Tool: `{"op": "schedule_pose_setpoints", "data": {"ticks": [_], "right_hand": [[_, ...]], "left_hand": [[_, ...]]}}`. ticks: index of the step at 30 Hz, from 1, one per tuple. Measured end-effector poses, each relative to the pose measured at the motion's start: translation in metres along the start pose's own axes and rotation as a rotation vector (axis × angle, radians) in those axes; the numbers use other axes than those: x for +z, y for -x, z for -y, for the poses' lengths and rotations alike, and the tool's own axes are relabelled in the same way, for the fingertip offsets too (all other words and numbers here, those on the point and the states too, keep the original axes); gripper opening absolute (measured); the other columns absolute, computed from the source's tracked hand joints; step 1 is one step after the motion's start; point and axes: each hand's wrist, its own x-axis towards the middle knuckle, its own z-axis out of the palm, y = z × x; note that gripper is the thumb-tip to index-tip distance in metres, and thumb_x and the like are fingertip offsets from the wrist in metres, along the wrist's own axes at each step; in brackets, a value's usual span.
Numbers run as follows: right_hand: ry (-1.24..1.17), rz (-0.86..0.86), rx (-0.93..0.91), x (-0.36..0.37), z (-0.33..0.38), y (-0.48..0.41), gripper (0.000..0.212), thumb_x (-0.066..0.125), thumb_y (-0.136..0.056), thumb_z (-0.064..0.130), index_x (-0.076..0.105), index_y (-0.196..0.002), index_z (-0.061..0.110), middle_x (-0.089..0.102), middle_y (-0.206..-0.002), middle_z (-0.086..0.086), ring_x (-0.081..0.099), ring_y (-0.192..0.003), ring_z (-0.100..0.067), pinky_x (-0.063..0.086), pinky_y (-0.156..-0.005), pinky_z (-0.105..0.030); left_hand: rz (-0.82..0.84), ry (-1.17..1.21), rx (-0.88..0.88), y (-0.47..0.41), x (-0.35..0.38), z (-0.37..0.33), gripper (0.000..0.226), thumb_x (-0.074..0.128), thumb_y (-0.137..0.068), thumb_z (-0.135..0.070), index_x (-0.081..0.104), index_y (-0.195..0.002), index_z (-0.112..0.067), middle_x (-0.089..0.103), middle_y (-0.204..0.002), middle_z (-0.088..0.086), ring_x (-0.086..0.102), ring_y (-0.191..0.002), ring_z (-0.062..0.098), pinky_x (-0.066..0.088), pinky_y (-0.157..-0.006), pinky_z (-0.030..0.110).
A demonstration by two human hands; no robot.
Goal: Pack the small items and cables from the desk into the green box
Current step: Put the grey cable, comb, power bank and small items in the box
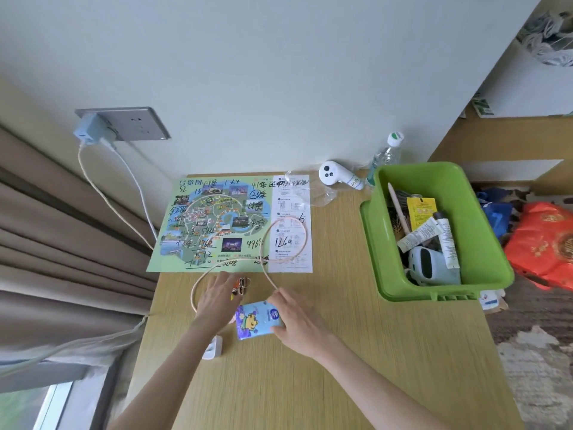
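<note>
Gripping the blue tissue pack (258, 319), right hand (297, 321) pinches cable (288, 240); left hand (217, 297) lies flat.

Both arms reach forward, left hand (215, 297) flat and spread, right hand (297, 319) pinching.

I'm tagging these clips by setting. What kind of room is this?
Probably a hotel or guest room: a small wooden desk against the wall, curtains at a window, a hand-annotated tourist park map, and a green box of toiletries.
</note>
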Motion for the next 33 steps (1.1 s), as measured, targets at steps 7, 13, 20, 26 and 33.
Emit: {"op": "schedule_pose_setpoints", "data": {"ticks": [7,13,20,26,33], "right_hand": [[0.073,0.064,0.024,0.015,0.000,-0.008,0.062,0.066,-0.086,0.025,0.036,-0.140,0.020,0.040,-0.137,-0.002,0.036,-0.128,-0.018,0.035,-0.104,-0.037],[0.118,-0.016,0.107,0.017,-0.008,-0.005,0.060,0.065,-0.086,0.022,0.035,-0.138,0.024,0.044,-0.133,0.003,0.039,-0.121,-0.014,0.035,-0.102,-0.031],[0.141,-0.030,0.211,0.017,-0.006,-0.001,0.064,0.065,-0.085,0.020,0.033,-0.141,0.021,0.041,-0.134,0.002,0.039,-0.123,-0.016,0.035,-0.104,-0.032],[0.215,-0.022,0.144,0.023,0.005,-0.009,0.081,0.072,-0.081,0.030,0.026,-0.147,0.018,0.037,-0.145,0.002,0.033,-0.135,-0.018,0.022,-0.116,-0.033],[0.110,-0.083,0.242,0.016,0.016,-0.013,0.057,0.069,-0.081,0.032,0.041,-0.129,0.019,0.052,-0.121,0.004,0.049,-0.110,-0.015,0.040,-0.094,-0.030]], "left_hand": [[-0.005,-0.012,0.003,-0.017,0.007,0.008,0.042,0.062,-0.091,-0.032,0.046,-0.126,-0.017,0.049,-0.122,0.003,0.045,-0.112,0.021,0.043,-0.086,0.031],[0.015,0.044,0.036,-0.023,0.006,0.012,0.036,0.060,-0.093,-0.031,0.048,-0.120,-0.011,0.055,-0.114,0.004,0.052,-0.107,0.024,0.043,-0.081,0.033],[0.043,0.379,0.054,-0.015,-0.005,0.018,0.026,0.063,-0.092,-0.023,0.053,-0.111,-0.008,0.052,-0.103,0.005,0.051,-0.090,0.022,0.037,-0.070,0.025],[0.029,0.690,0.079,-0.002,-0.032,0.023,0.011,0.061,-0.093,-0.013,0.054,-0.095,-0.005,0.068,-0.093,0.007,0.061,-0.086,0.025,0.047,-0.076,0.030],[0.019,0.877,0.096,0.013,-0.061,0.015,0.013,0.055,-0.097,-0.011,0.049,-0.094,0.000,0.071,-0.083,0.008,0.064,-0.075,0.026,0.052,-0.075,0.045]]}}
